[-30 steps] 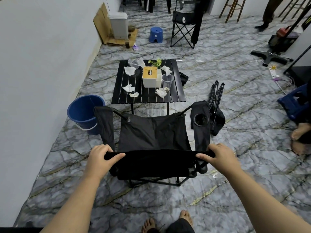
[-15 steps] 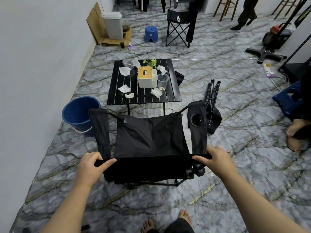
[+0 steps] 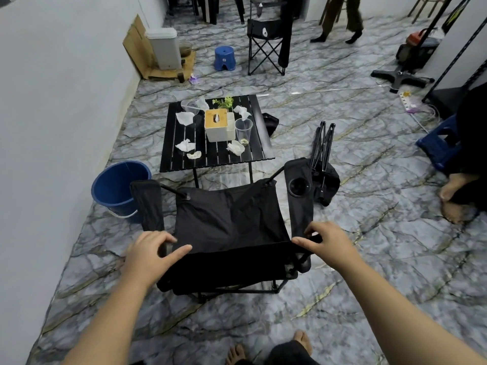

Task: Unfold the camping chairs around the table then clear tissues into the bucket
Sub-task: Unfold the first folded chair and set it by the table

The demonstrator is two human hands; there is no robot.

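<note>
My left hand (image 3: 150, 252) sits at the near left corner of the unfolded camping chair's (image 3: 229, 225) backrest top, fingers spread and loosened, so that grip looks released, only the thumb near the fabric edge. My right hand (image 3: 325, 242) is at the near right corner, thumb and fingertips lightly on the edge, its grip also slack rather than clenched. The chair stands open on the marble floor (image 3: 369, 272), just near of the black slatted worktop (image 3: 218, 154). Crumpled tissues (image 3: 235, 148) lie scattered on the worktop around a tissue box (image 3: 218, 124) and a clear cup (image 3: 243, 129). The blue bucket (image 3: 116, 187) stands on the floor to the left, beside the chair's left armrest. A folded chair (image 3: 322, 159) lies on the floor right of the worktop.
</note>
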